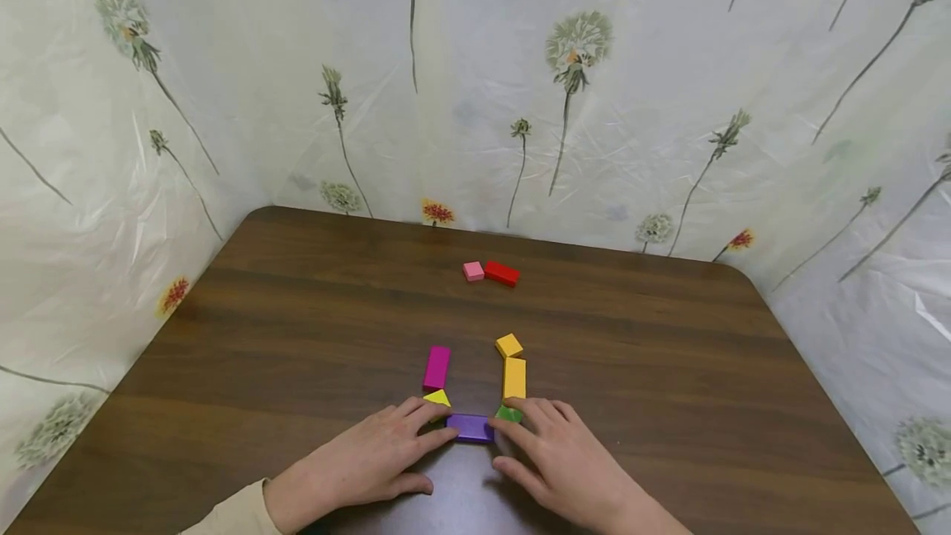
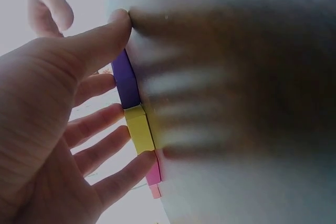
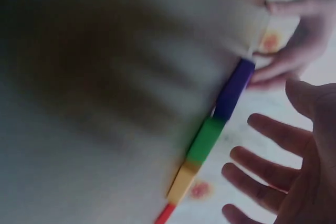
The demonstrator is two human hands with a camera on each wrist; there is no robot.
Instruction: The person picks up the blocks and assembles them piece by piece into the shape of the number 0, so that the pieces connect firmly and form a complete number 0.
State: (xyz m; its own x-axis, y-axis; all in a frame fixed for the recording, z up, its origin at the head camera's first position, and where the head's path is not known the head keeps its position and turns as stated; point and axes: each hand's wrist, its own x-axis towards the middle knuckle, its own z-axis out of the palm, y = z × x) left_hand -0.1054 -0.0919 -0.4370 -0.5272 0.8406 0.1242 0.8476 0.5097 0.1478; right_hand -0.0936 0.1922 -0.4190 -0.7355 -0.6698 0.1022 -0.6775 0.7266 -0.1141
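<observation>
A purple block lies flat on the table between the two hands. My left hand has its fingers spread, the tips at the purple block's left end and at a yellow block that it partly covers. The right hand reaches over the purple block's right end and a partly hidden green block. In the right wrist view its fingertips look slightly apart from the blocks. A magenta block extends from the yellow one; a long orange-yellow block extends from the green one.
Beyond the long orange-yellow block sits a small orange-yellow block, turned at an angle. Farther back, a pink block and a red block lie side by side. Flower-patterned sheeting surrounds the brown table behind and at both sides.
</observation>
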